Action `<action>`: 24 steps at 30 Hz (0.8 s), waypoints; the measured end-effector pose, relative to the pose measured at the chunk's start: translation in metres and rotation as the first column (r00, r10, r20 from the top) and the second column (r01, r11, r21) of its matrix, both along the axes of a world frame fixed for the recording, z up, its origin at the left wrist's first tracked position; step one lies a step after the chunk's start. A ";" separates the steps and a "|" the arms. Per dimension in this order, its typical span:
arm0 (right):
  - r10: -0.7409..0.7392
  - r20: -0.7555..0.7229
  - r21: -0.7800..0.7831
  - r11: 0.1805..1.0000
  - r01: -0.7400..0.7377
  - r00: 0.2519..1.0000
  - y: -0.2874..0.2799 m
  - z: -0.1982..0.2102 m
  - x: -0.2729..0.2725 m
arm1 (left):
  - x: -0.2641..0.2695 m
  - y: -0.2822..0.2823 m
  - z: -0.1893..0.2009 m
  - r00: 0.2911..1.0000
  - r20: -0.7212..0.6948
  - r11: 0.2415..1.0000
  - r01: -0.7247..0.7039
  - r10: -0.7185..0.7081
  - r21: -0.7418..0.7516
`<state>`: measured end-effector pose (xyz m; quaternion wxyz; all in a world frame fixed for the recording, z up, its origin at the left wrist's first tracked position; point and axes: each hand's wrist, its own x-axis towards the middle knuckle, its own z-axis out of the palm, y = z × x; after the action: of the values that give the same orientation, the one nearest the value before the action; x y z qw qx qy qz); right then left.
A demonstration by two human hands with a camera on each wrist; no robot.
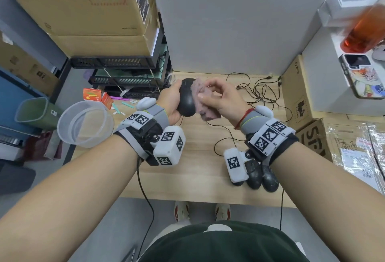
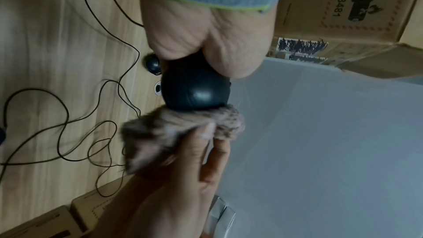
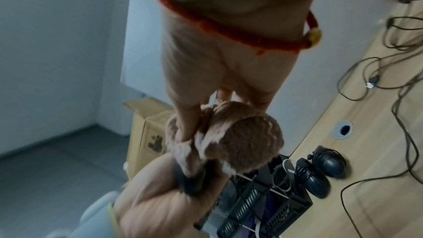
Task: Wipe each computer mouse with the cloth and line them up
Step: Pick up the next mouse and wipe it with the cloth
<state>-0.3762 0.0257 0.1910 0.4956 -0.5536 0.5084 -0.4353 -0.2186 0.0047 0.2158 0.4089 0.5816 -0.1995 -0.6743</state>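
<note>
Desk, light wood, fills centre of head view; loose cables at 1 o'clock of the hands. Three dark mice side by side at 5 o'clock, near the front edge, partly hidden under right wrist. Left hand curls round held mouse, lifted off desk above its far middle; long axis runs 12 to 6, slightly tilted. Right hand at 3 o'clock of that mouse, thumb and fingers pinching cloth bunched against the mouse's right flank. Key relation: mouse lies at 9 o'clock from the right fingers, touching through cloth; right hand is nearer the row. Judgement: wipe in progress, then set down beside the three, probably same axis.
</note>
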 end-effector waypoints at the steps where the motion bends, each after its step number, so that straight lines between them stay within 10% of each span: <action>1: 0.084 -0.019 -0.027 0.996 -0.085 0.996 0.005 0.002 0.002 | 0.003 -0.003 0.001 1.000 0.015 1.000 -0.020 0.020 0.003; 5: 0.189 -0.089 -0.029 0.981 -0.192 0.978 0.007 0.004 0.007 | 0.008 -0.007 0.005 0.987 0.115 0.993 0.114 -0.112 -0.012; 12: -0.275 -0.077 0.024 0.961 0.277 0.958 -0.012 0.011 -0.001 | -0.006 0.004 0.007 0.848 0.446 0.915 0.379 -0.285 -0.135; 20: 0.059 -0.189 0.021 0.998 -0.056 0.980 0.007 0.020 0.000 | -0.009 0.011 0.003 0.767 0.609 0.940 0.327 -0.203 -0.100; 24: -0.123 -0.168 0.090 0.986 0.139 0.978 -0.001 0.015 0.003 | -0.015 0.019 0.010 0.725 0.624 0.898 0.433 -0.293 -0.081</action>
<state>-0.3735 0.0251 0.2059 0.4503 -0.5265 0.6040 -0.3940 -0.2338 0.0232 0.2258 0.2462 0.6636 -0.5020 -0.4970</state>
